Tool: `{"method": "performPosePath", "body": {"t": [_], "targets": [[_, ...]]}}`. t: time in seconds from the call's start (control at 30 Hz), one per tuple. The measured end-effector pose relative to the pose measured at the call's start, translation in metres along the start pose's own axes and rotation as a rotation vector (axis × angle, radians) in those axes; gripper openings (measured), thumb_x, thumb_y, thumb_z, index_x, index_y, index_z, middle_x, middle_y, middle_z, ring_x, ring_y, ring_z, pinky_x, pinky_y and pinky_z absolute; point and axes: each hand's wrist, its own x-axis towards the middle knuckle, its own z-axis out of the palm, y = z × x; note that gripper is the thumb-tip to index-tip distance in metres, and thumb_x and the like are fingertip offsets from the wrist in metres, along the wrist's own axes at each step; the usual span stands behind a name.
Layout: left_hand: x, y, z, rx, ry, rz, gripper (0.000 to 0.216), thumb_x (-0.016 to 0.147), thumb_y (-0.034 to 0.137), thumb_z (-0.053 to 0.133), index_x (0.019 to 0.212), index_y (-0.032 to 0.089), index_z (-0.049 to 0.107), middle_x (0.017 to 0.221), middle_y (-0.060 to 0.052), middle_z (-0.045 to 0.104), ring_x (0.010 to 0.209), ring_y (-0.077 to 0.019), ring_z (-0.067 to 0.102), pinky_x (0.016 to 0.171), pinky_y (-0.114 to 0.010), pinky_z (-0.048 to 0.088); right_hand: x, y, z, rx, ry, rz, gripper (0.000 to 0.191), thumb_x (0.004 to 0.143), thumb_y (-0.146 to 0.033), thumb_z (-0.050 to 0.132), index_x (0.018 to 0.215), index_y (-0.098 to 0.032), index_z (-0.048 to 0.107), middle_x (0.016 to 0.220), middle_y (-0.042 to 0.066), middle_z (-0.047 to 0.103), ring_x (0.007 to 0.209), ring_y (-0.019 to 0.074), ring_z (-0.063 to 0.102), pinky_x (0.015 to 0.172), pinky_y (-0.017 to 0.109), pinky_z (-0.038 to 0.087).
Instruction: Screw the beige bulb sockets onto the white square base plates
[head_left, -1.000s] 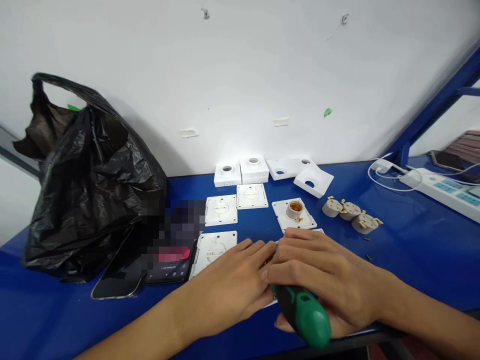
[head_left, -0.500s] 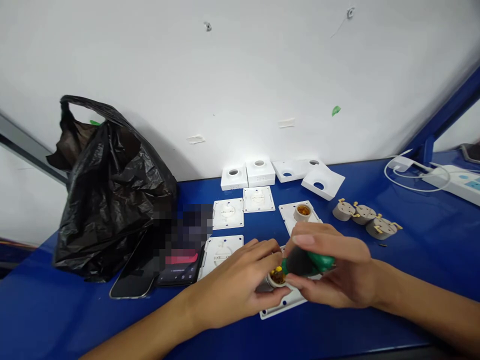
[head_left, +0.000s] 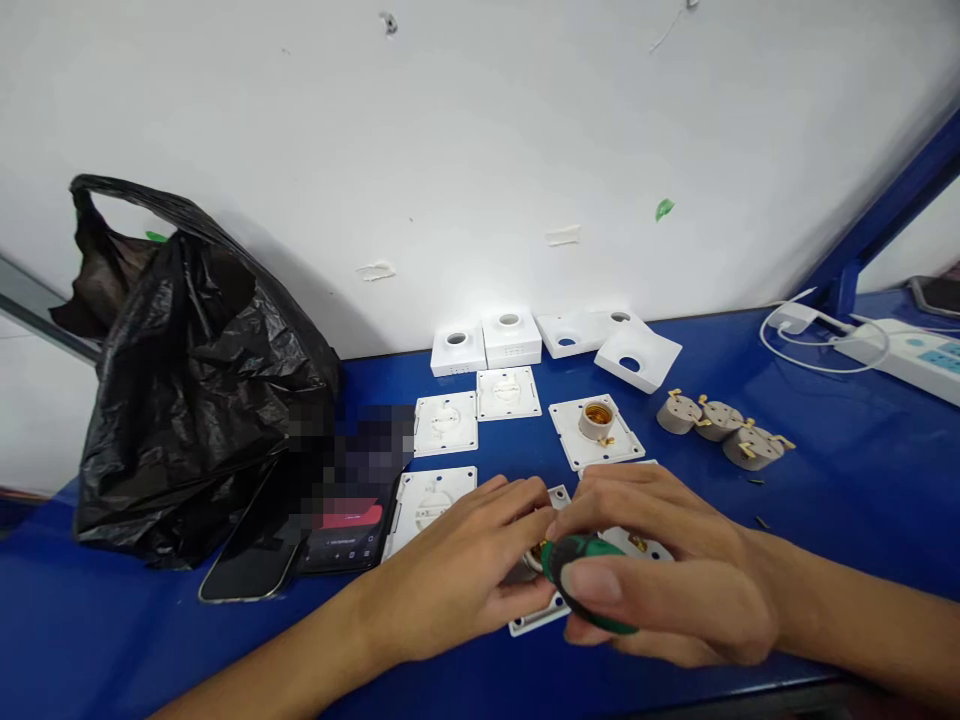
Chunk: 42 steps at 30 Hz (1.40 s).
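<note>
- The blue table (head_left: 840, 500) lies bare on the right, between the three grey sockets (head_left: 721, 428) and the hands; only tiny screws (head_left: 757, 482) lie there.
- A black bag (head_left: 187, 370) bulks on the left, with two phones (head_left: 300, 540) just beside it.
- White plates (head_left: 480, 420) and boxes (head_left: 555, 340) crowd the middle back to the wall (narrow gaps between them).
- A power strip (head_left: 907, 360) with a looped cable (head_left: 817, 345) blocks the far right corner.
- The near left edge is free.
- The left hand (head_left: 457, 580) and right hand (head_left: 660, 570), gripping a green screwdriver (head_left: 581, 570), cover the front plate (head_left: 536, 620).
</note>
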Motion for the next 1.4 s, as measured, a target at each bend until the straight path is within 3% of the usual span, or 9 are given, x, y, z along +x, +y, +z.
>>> {"method": "performPosePath", "body": {"t": [0.17,0.27,0.4,0.57,0.7,0.93,1.03,1.17,1.4], "targets": [[-0.0012,0.001,0.0021,-0.085,0.021,-0.042,0.015,0.105,0.032,0.065,0.116,0.023,0.063,0.115,-0.005,0.068,0.104,-0.0245,0.066,0.097,-0.039,0.055,0.0016,0.0103,0.0015,0.15,0.046,-0.039,0.05,0.113,-0.022,0.039,0.162,-0.021,0.03,0.091,0.004,0.066,0.078,0.0174,0.063,0.068,0.03,0.056],[-0.0021,0.0006,0.0032,-0.095,0.013,-0.038,0.014,0.107,0.034,0.063,0.114,0.021,0.063,0.121,-0.006,0.067,0.11,-0.0256,0.066,0.1,-0.04,0.054,0.0017,0.0101,0.0045,0.201,0.048,0.002,0.043,0.113,-0.022,0.042,0.155,-0.021,0.038,0.092,0.003,0.066,0.079,0.0167,0.064,0.068,0.03,0.056],[-0.0026,-0.0011,0.005,-0.086,0.01,-0.031,0.018,0.108,0.037,0.062,0.115,0.02,0.063,0.116,-0.007,0.067,0.106,-0.0254,0.067,0.094,-0.038,0.056,0.0007,0.0077,0.0047,0.179,0.09,0.032,0.03,0.111,-0.023,0.051,0.141,-0.021,0.048,0.086,0.0,0.063,0.071,0.0139,0.059,0.062,0.026,0.049],[-0.004,-0.0012,0.0075,-0.093,0.029,-0.038,0.018,0.108,0.034,0.061,0.122,0.023,0.062,0.124,-0.007,0.068,0.115,-0.0268,0.067,0.099,-0.04,0.056,0.0007,0.0082,0.0034,0.214,0.047,0.036,0.047,0.111,-0.02,0.053,0.154,-0.021,0.036,0.099,0.002,0.07,0.081,0.0137,0.063,0.068,0.026,0.052],[-0.0043,-0.0016,0.0081,-0.089,0.042,-0.02,0.016,0.109,0.034,0.058,0.12,0.023,0.061,0.123,-0.006,0.069,0.116,-0.0256,0.068,0.103,-0.04,0.055,0.0011,0.0085,0.0037,0.216,0.033,0.041,0.06,0.112,-0.02,0.049,0.165,-0.025,0.024,0.095,0.001,0.069,0.078,0.0141,0.062,0.068,0.025,0.053],[-0.0055,-0.0024,0.0056,0.025,0.003,0.001,0.024,0.108,0.035,0.061,0.127,0.021,0.06,0.129,-0.009,0.067,0.117,-0.0263,0.066,0.103,-0.041,0.056,0.001,0.0078,0.0033,0.131,0.036,0.028,0.053,0.112,-0.022,0.049,0.162,-0.027,0.029,0.089,-0.002,0.064,0.074,0.0138,0.06,0.063,0.025,0.052],[-0.0065,-0.0028,0.0057,0.051,0.006,-0.006,0.023,0.107,0.032,0.061,0.127,0.022,0.06,0.127,-0.008,0.067,0.115,-0.0266,0.067,0.1,-0.04,0.057,-0.0012,0.0094,0.0058,0.195,0.044,0.038,0.052,0.111,-0.019,0.053,0.158,-0.025,0.032,0.098,0.001,0.069,0.079,0.0135,0.062,0.066,0.025,0.054],[-0.0062,-0.0025,0.0061,0.052,0.009,0.004,0.023,0.107,0.031,0.062,0.127,0.02,0.06,0.127,-0.009,0.068,0.115,-0.0271,0.068,0.099,-0.039,0.057,-0.0026,0.0108,0.0081,0.21,0.054,0.036,0.051,0.11,-0.02,0.053,0.157,-0.026,0.034,0.092,-0.001,0.067,0.075,0.0139,0.06,0.064,0.026,0.052],[-0.0045,-0.0007,0.0046,0.062,-0.008,0.01,0.028,0.105,0.027,0.065,0.131,0.019,0.057,0.136,-0.012,0.065,0.122,-0.0279,0.066,0.105,-0.041,0.055,-0.0022,0.0105,0.0071,0.214,0.031,0.031,0.039,0.11,-0.018,0.052,0.148,-0.022,0.043,0.102,0.002,0.07,0.092,0.0132,0.067,0.074,0.025,0.057]]}}
